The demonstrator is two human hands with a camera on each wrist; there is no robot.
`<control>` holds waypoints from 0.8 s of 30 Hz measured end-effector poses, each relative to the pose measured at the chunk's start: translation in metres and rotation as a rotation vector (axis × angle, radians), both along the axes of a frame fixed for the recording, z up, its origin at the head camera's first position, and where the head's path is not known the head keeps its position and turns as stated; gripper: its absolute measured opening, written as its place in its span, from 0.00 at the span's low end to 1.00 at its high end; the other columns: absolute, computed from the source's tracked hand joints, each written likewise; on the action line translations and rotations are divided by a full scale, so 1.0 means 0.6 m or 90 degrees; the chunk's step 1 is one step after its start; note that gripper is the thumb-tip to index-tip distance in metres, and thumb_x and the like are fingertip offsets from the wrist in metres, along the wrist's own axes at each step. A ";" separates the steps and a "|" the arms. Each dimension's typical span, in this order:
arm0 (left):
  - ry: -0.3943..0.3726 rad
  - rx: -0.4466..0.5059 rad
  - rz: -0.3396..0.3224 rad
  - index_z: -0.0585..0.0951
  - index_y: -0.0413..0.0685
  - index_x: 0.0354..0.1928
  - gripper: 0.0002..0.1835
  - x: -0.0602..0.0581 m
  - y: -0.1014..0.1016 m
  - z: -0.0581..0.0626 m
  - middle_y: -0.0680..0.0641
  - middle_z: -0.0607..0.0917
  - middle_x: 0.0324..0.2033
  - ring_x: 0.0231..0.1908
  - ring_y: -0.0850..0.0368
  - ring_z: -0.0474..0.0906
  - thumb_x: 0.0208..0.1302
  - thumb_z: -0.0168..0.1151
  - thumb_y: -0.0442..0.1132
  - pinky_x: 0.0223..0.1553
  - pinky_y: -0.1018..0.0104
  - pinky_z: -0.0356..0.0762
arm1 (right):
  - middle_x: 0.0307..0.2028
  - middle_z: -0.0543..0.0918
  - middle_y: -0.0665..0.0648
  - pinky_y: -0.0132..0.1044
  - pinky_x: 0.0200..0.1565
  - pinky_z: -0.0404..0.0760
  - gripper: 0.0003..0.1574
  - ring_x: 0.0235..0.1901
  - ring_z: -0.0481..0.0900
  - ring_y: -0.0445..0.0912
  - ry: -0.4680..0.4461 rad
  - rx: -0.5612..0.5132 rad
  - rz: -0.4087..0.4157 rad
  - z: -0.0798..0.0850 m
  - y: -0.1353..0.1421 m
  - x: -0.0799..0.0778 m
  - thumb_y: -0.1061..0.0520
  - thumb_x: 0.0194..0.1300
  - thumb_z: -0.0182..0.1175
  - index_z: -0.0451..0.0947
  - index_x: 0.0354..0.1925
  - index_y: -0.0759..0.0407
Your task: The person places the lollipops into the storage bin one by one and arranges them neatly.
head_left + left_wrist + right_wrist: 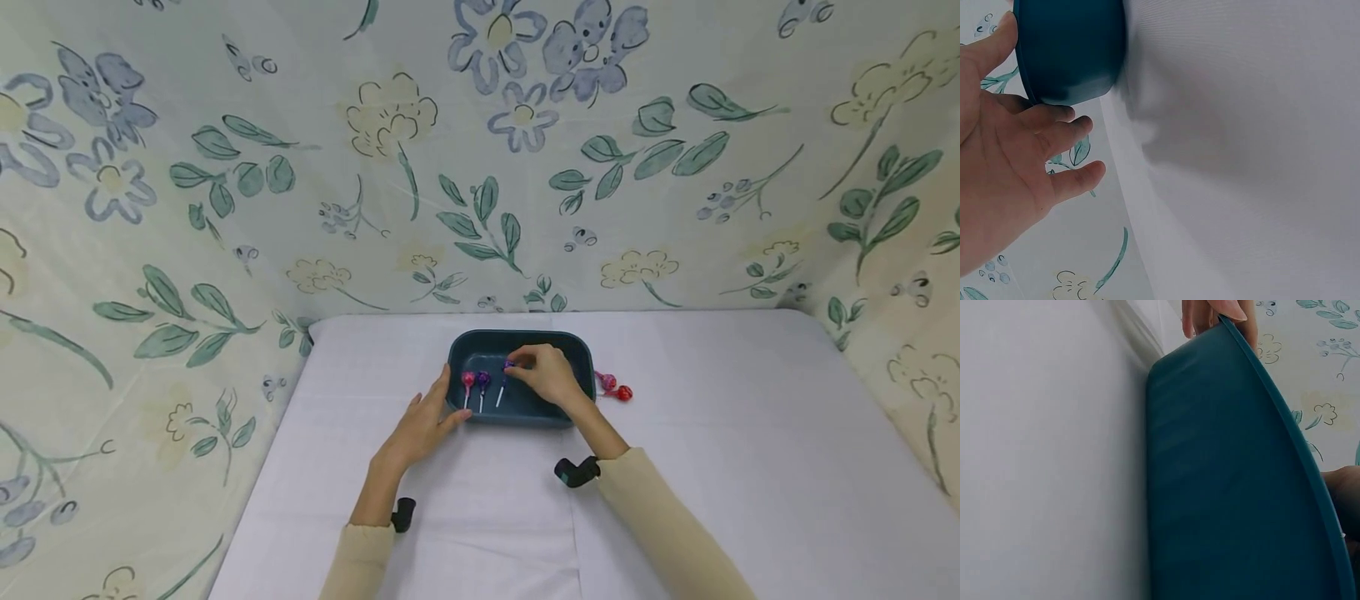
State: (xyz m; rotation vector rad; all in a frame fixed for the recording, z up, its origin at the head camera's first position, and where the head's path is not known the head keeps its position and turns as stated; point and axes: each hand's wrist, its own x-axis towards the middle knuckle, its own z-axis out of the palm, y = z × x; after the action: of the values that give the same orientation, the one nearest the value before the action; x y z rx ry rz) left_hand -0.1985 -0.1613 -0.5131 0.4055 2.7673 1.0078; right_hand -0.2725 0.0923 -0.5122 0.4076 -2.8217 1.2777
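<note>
A dark teal tray point(517, 419) lies on the white-covered table. My right hand point(547, 372) reaches into it from the right and pinches a purple-wrapped lollipop point(509, 364) by its head, the white stick pointing toward me. Left of that lie a pink lollipop point(468, 379) and a purple lollipop point(483, 379), side by side with heads away from me. My left hand point(422, 423) rests against the tray's left front corner, its fingers fairly straight along the side and its thumb at the front rim. In the right wrist view, the tray wall point(1222, 462) hides the lollipops.
Outside the tray's right side lie a pink lollipop point(608, 382) and a red lollipop point(624, 392), their sticks partly hidden by the tray. The white tablecloth point(720, 450) spreads around. Behind the table hangs a floral cloth point(480, 167).
</note>
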 end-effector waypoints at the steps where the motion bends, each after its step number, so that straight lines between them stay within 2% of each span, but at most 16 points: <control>1: 0.002 0.000 0.000 0.42 0.41 0.83 0.48 0.000 0.000 0.000 0.40 0.49 0.83 0.82 0.41 0.50 0.77 0.58 0.54 0.81 0.34 0.42 | 0.36 0.91 0.57 0.36 0.35 0.79 0.12 0.32 0.83 0.44 -0.004 0.010 -0.001 0.000 -0.004 0.000 0.54 0.66 0.73 0.90 0.44 0.58; 5: 0.004 0.002 0.000 0.42 0.41 0.83 0.48 0.000 0.000 -0.001 0.40 0.49 0.83 0.82 0.41 0.50 0.77 0.58 0.53 0.81 0.34 0.42 | 0.35 0.92 0.57 0.43 0.39 0.83 0.11 0.35 0.87 0.47 -0.029 0.035 -0.010 -0.001 -0.019 0.002 0.54 0.64 0.74 0.90 0.41 0.59; 13: -0.001 -0.001 0.002 0.41 0.43 0.83 0.49 0.001 0.000 -0.001 0.41 0.48 0.83 0.82 0.42 0.50 0.77 0.57 0.56 0.81 0.35 0.42 | 0.35 0.92 0.54 0.51 0.45 0.81 0.11 0.37 0.87 0.47 -0.072 0.070 -0.030 -0.006 -0.034 0.004 0.51 0.66 0.73 0.90 0.41 0.57; 24: -0.003 -0.004 0.001 0.41 0.42 0.83 0.49 0.001 0.002 0.000 0.41 0.48 0.83 0.82 0.43 0.50 0.77 0.57 0.55 0.82 0.36 0.42 | 0.33 0.90 0.54 0.48 0.42 0.79 0.13 0.34 0.85 0.46 -0.082 0.091 -0.048 -0.011 -0.046 0.001 0.50 0.65 0.73 0.89 0.42 0.58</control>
State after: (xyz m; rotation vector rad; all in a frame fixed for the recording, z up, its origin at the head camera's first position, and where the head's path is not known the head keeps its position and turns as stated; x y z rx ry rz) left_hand -0.1978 -0.1604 -0.5129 0.4000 2.7660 0.9986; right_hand -0.2720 0.0648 -0.5189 0.2272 -3.0148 1.1313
